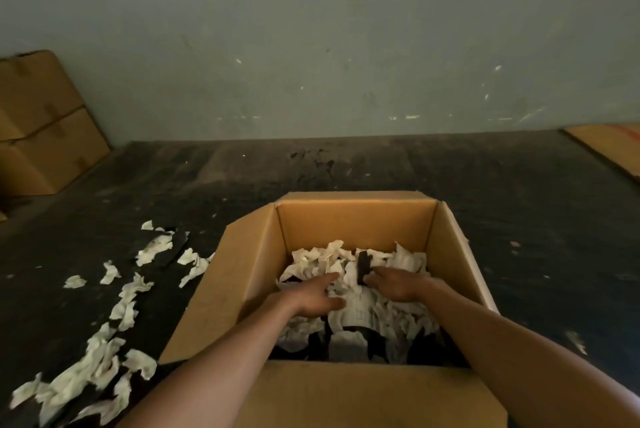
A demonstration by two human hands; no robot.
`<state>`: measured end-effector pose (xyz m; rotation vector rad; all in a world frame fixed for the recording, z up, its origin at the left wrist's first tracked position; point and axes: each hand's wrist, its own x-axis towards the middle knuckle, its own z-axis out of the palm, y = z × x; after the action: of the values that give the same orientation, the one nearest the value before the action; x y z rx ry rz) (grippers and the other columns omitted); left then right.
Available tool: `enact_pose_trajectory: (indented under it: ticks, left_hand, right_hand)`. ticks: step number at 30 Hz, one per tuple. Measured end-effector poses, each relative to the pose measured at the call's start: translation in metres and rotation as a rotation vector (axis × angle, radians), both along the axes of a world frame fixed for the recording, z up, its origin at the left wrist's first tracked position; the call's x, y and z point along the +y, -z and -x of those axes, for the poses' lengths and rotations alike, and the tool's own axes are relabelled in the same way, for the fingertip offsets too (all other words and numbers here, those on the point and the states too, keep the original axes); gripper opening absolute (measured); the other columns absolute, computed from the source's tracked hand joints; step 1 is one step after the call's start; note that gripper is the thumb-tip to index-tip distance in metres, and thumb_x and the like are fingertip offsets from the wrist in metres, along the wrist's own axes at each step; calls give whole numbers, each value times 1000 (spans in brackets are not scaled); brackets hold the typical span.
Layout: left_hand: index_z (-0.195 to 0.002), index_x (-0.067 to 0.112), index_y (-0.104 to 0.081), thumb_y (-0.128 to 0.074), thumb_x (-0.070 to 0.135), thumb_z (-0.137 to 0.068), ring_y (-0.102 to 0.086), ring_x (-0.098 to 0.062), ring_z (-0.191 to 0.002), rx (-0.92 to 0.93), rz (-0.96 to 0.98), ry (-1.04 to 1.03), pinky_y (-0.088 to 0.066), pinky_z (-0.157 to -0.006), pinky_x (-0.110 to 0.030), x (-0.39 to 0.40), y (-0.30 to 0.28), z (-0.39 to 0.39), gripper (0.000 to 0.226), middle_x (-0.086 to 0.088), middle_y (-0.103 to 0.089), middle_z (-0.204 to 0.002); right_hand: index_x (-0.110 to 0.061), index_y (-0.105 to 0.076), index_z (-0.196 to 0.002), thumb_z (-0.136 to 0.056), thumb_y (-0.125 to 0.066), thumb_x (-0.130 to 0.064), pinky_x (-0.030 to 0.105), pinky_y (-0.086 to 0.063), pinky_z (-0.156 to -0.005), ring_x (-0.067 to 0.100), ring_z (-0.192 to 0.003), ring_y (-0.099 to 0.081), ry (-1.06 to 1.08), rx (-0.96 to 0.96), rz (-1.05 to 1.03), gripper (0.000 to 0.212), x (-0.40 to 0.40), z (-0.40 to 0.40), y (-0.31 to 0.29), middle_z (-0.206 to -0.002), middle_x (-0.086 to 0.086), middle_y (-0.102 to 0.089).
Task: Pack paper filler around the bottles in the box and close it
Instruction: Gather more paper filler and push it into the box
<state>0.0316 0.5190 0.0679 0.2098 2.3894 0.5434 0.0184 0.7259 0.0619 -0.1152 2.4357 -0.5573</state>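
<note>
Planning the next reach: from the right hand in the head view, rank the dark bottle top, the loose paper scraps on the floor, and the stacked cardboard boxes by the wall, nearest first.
From the right hand:
1. Dark bottle top, in the box at the fingertips.
2. Loose paper scraps, on the floor left of the box.
3. Stacked cardboard boxes, far left against the wall.

We see a dim, soft picture: greyish wall (311, 29), murky dark floor (519, 237), wide-angle bending at edges, slight blur throughout.
</note>
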Motion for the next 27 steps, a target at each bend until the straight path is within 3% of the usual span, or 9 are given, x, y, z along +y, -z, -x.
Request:
enact_pose_trajectory:
  ticks: [2, 6, 8, 10, 14, 16, 20, 24, 27]
  left_hand:
    - [-156, 27, -16, -52, 48, -96, -30, -24, -144, 33, 25, 21, -29, -114, -32, 0, -5, 3, 73, -4, -22, -162]
    - [-148, 21, -40, -50, 50, -96, -37, -24, -140, 145, 117, 93, -34, -112, -37, -5, -21, 10, 60, -5, -34, -157]
    - [-138, 19, -53, -49, 48, -97, -49, -24, -127, 166, 129, 119, -42, -104, -37, -10, -27, 9, 51, -5, -49, -145]
    - [-130, 18, -59, -49, 46, -98, -56, -22, -116, 110, 151, 167, -46, -97, -37, -13, -26, 1, 44, -3, -58, -134]
    - [-134, 21, -52, -48, 41, -99, -54, -22, -111, -72, 268, 273, -45, -92, -35, -10, -5, -22, 41, -1, -54, -134]
    - [-132, 20, -54, -47, 36, -99, -54, -20, -107, -87, 254, 305, -45, -91, -34, -7, -2, -26, 37, -4, -56, -134]
    - [-124, 9, -58, -45, 35, -100, -56, -27, -112, -1, 281, 295, -40, -82, -33, -6, -28, -22, 38, -9, -59, -130]
    - [-126, 8, -58, -47, 42, -99, -57, -30, -114, -19, 290, 295, -45, -89, -39, -4, -39, -29, 45, -12, -60, -126]
    - [-131, 15, -56, -45, 41, -100, -57, -24, -115, -219, 249, 348, -47, -95, -39, 0, -25, -41, 42, -6, -59, -128]
  right_hand:
    - [-15, -44, -146, -105, -26, -45, 38, -28, -113, 26, -140, -38, 17, 13, 40, 55, 3, 4, -13, -152, 6, -42]
    - [-15, -65, -116, -103, -44, -31, 39, -47, -95, 23, -108, -62, 119, 189, 117, 30, 17, 18, -51, -113, 4, -67]
    - [-17, -60, -121, -99, -50, -30, 41, -49, -95, 22, -105, -61, 94, 232, 48, 27, 20, 19, -58, -117, 4, -65]
    - [-21, -51, -131, -96, -56, -33, 40, -47, -95, 22, -109, -56, -5, 115, -83, 37, 22, 7, -54, -129, 5, -58]
    - [-24, -28, -152, -94, -57, -43, 43, -35, -110, 27, -141, -36, -215, -132, -328, 68, 18, -29, -26, -158, 4, -33]
    - [-25, -32, -150, -94, -58, -43, 42, -38, -110, 26, -138, -39, -229, -115, -315, 64, 17, -30, -26, -157, 3, -35]
    - [-32, -48, -136, -96, -57, -34, 39, -52, -93, 20, -116, -54, -175, -100, -191, 41, 21, -19, -66, -138, -3, -48]
    - [-27, -44, -139, -95, -60, -35, 39, -45, -99, 25, -127, -46, -264, 53, -289, 48, 15, -34, -75, -146, 4, -40]
    - [-27, -47, -139, -94, -59, -34, 37, -48, -91, 21, -116, -54, -383, -163, -348, 47, 8, -58, -45, -140, 2, -49]
